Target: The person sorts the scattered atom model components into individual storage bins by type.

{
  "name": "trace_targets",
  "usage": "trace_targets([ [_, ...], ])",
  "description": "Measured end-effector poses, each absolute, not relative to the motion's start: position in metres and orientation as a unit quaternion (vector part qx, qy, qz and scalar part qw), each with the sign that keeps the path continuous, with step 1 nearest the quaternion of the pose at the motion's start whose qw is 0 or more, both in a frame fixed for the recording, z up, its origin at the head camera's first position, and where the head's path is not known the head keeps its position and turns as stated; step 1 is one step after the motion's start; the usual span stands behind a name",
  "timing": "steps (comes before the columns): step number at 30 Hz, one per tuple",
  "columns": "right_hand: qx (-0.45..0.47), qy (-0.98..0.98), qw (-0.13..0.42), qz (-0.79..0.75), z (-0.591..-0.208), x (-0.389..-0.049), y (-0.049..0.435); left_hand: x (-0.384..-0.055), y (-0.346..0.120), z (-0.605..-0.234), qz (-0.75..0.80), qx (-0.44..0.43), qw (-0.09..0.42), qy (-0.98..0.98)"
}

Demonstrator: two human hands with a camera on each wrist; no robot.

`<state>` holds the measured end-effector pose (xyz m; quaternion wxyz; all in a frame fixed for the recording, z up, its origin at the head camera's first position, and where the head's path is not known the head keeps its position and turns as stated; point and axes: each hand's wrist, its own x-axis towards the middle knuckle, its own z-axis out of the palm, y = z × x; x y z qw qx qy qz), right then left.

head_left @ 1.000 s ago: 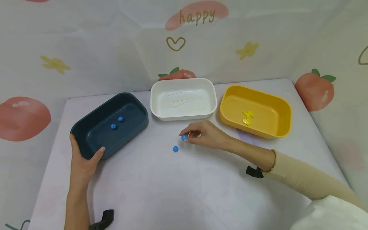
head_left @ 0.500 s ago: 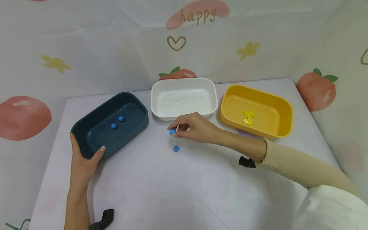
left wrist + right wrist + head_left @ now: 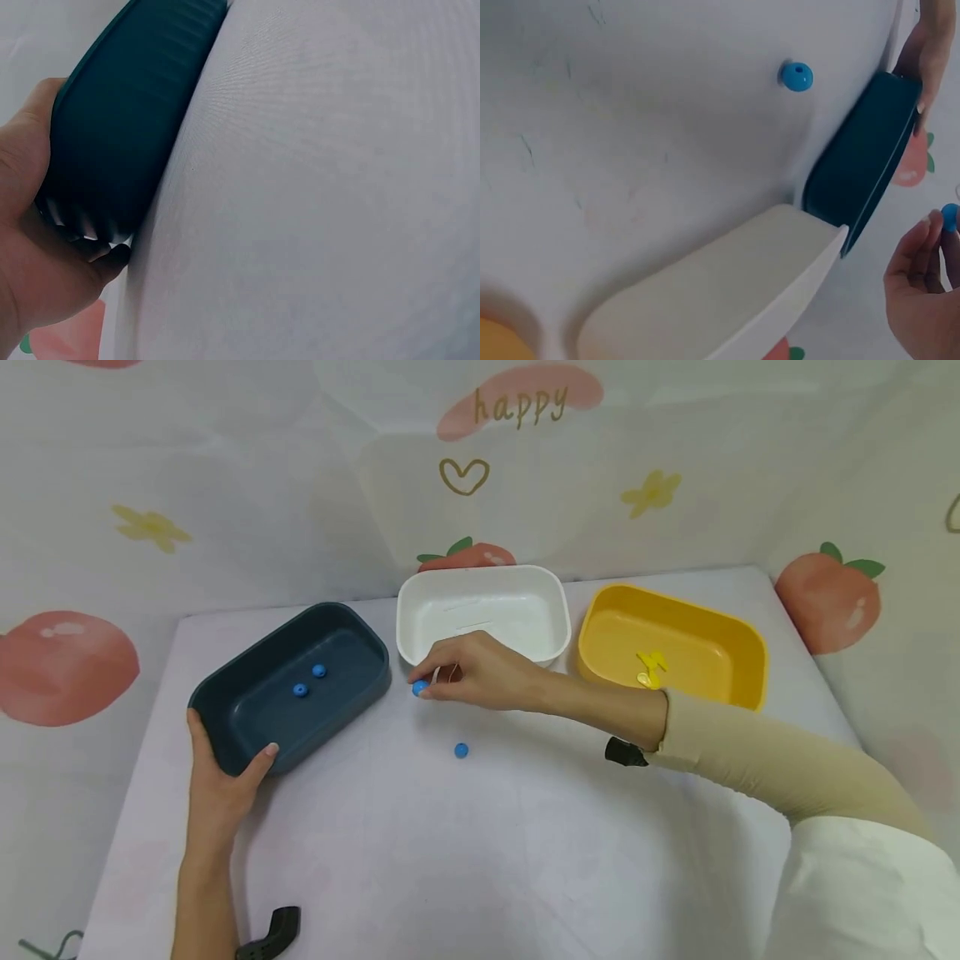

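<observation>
Between thumb and fingertips my right hand (image 3: 487, 672) pinches a blue bead (image 3: 420, 688), held above the table just in front of the white tray (image 3: 525, 618). My left hand (image 3: 221, 793) grips the near-left corner of the dark teal tray (image 3: 341, 639), thumb over the rim; in the left wrist view its fingers lie around the tray's end. Two blue beads (image 3: 301, 690) lie inside that tray. Another blue bead (image 3: 798, 76), its hole visible in the right wrist view, rests alone on the table below my right hand.
Thin pale strips lie in the white tray, partly hidden by my right hand. The yellow tray (image 3: 682, 622) at the right holds small yellow pieces (image 3: 651, 667); my right forearm passes across its front edge. A printed cloth wall (image 3: 300, 485) rises behind the table.
My right hand has carried the pinched bead leftward and slightly away from me, toward the dark teal tray. My left hand, the trays and the loose bead stay in place.
</observation>
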<state>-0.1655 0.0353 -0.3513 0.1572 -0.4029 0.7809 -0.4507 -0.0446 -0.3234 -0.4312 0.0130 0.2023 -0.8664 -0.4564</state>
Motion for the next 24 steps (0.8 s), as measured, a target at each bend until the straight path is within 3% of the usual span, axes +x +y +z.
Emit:
trace_targets([
  [24,-0.410,0.804,0.162,-0.399,-0.349,-0.199,-0.042,-0.040,-0.322,-0.433,-0.440,0.225,-0.001,-0.869],
])
